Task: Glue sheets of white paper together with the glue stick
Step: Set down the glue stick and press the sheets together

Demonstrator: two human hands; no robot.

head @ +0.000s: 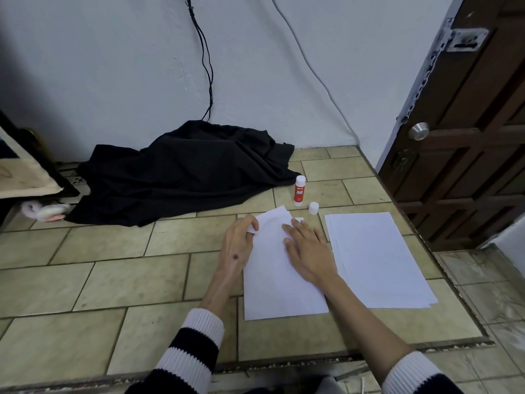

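White sheet point(279, 268) under both my hands on the tiled desk point(113, 280).
My left hand point(237, 245) pinches its top-left corner; my right hand point(308, 248) presses flat, fingers spread. Glue stick point(299, 190) stands uncapped beyond.

Open tiled counter point(99, 280) at left, black cloth point(181, 172) blocking the back

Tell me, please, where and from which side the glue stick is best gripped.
Grip the glue stick around its red body, coming from the right or from above. It stands upright and uncapped, its cap beside it, and black cloth crowds its left, so the right hand seems nearest.
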